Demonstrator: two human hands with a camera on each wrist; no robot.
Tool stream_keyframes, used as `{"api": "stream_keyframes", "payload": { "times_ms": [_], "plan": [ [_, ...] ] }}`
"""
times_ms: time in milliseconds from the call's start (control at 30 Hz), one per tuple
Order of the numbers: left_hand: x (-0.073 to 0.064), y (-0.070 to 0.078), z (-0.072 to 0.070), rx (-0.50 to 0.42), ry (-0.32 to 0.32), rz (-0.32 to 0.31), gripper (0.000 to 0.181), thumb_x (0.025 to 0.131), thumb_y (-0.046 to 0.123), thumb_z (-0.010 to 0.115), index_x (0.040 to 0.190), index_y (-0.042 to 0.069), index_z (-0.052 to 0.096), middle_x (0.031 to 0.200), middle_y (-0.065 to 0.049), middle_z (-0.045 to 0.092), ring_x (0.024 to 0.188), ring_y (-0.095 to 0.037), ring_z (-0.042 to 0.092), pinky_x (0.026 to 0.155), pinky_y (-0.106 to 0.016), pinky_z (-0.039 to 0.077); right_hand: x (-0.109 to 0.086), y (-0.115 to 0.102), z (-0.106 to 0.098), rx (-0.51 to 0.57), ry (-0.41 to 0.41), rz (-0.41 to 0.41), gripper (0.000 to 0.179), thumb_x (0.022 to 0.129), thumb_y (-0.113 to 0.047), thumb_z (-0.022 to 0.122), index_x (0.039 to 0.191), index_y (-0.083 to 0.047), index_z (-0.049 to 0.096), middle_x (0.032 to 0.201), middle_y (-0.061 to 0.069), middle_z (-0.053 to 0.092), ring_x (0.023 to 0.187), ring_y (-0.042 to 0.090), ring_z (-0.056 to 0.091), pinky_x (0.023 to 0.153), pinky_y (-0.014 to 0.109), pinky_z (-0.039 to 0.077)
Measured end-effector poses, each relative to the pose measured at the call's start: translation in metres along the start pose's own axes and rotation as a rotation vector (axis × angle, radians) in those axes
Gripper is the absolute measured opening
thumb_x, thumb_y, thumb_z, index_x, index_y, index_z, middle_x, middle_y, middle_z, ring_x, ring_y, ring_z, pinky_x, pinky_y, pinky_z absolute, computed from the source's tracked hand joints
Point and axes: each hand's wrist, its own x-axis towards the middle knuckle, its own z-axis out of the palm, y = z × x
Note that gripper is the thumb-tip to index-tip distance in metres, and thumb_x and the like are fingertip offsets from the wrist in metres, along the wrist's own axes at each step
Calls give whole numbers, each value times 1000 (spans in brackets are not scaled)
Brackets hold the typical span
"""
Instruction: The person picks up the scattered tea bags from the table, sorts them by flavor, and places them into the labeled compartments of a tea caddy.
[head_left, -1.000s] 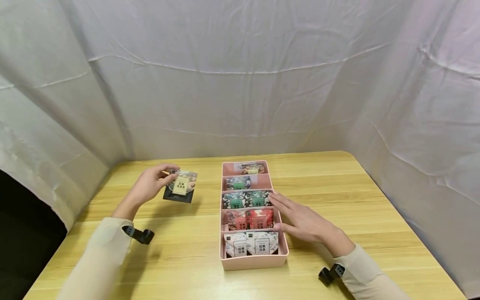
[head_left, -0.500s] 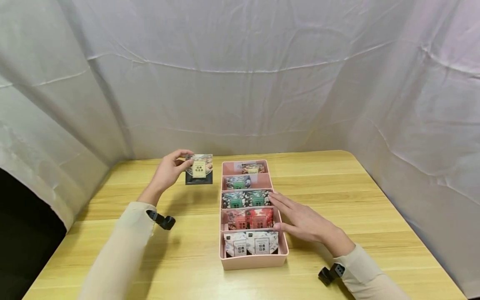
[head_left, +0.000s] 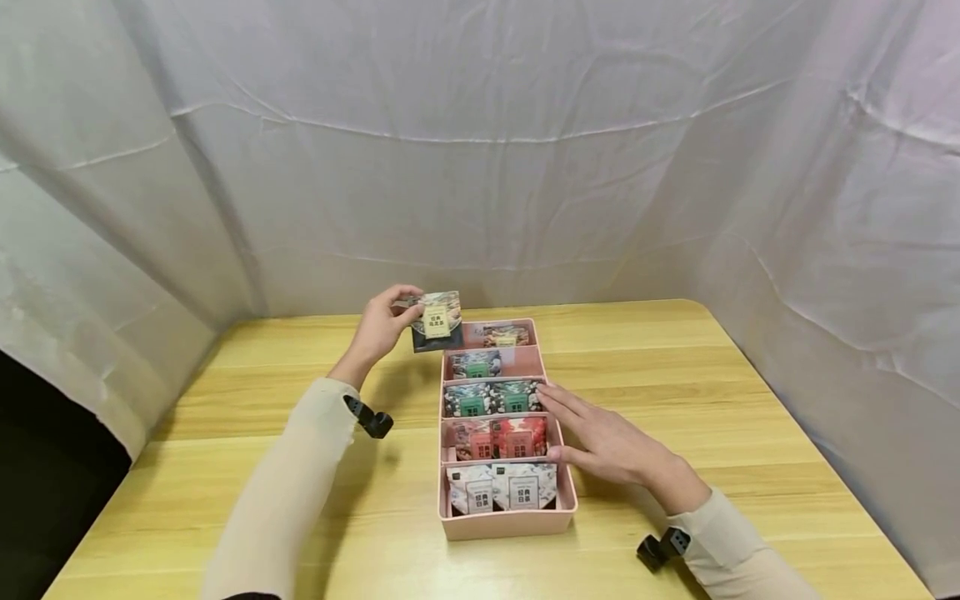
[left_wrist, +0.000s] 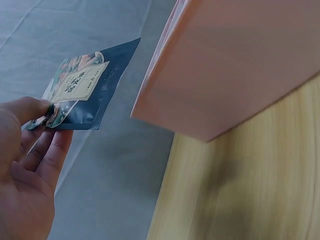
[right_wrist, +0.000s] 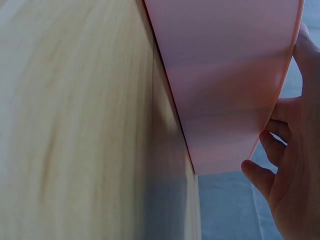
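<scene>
Between thumb and fingers my left hand [head_left: 378, 327] pinches a tea sachet [head_left: 437, 321] with a yellow label and a dark lower edge. It hovers by the far left corner of a pink divided box [head_left: 510, 525], its lower right corner overlapping the rim from the head view. In the left wrist view the sachet [left_wrist: 75, 90] is tilted and apart from the box wall [left_wrist: 240, 65]. My right hand [head_left: 611, 442] rests on the box's right rim with fingers extended. From the right wrist, fingertips [right_wrist: 252, 170] show at the box's upper edge.
In the box's rows lie white sachets [head_left: 523, 487], red sachets [head_left: 519, 437], green-labelled sachets [head_left: 517, 398], one blue-green sachet [head_left: 476, 365] at left and one yellow-labelled sachet [head_left: 506, 336] at far right. A grey-white curtain [head_left: 480, 208] hangs behind the wooden table [head_left: 675, 358].
My left hand has carried the sachet rightward and away from me, from over the left of the table to the box's far left corner. The right hand and the box have stayed put.
</scene>
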Motion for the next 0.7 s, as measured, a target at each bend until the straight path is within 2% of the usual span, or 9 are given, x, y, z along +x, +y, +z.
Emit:
{"api": "stream_keyframes", "payload": {
  "times_ms": [133, 267, 467, 700],
  "plan": [
    [6, -4, 13, -11, -27, -21, 26, 97, 17, 64, 122, 9, 62, 121, -13, 61, 99, -30, 66, 81, -49, 55, -2, -1, 1, 5, -6, 2, 79, 97, -53, 52, 157, -13, 20, 162, 9, 17, 141, 33, 30, 105, 54, 39],
    [12, -7, 24, 9, -38, -37, 26, 97, 20, 64, 121, 11, 62, 123, -12, 60, 100, -29, 65, 82, -45, 55, -4, -1, 3, 9, -4, 5, 78, 97, -53, 52, 157, -14, 20, 162, 8, 17, 141, 32, 31, 104, 54, 40],
    [22, -10, 33, 9, -33, -38, 25, 97, 20, 64, 120, 11, 63, 120, -10, 61, 97, -27, 65, 79, -42, 56, -4, -1, 4, 5, 3, 12, 78, 97, -53, 52, 157, -14, 20, 162, 7, 16, 142, 31, 30, 105, 54, 40],
    [25, -7, 44, 19, -52, -54, 24, 97, 21, 64, 119, 12, 62, 120, -8, 60, 97, -25, 64, 81, -44, 55, -5, -1, 5, -5, 6, 0, 78, 97, -52, 52, 157, -13, 21, 162, 9, 17, 143, 31, 28, 107, 53, 37]
  ]
}}
